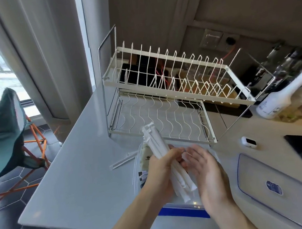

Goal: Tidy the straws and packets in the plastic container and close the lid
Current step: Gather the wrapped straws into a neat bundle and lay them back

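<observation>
Head cam: grey surface (82,164) by a window, 2-tier wire dish rack (164,88) at frame centre. Left hand (161,169) wrapped around a bundle of paper-wrapped straws (157,146), bundle tilted toward upper left, held over the plastic container (181,208) at lower centre. Right hand (206,167) open, fingers spread, just beside the bundle; contact unclear. Packets (145,159) in container behind left hand. Lid (269,186) flat on surface, lower right. One loose straw (123,161) lies left of container.
</observation>
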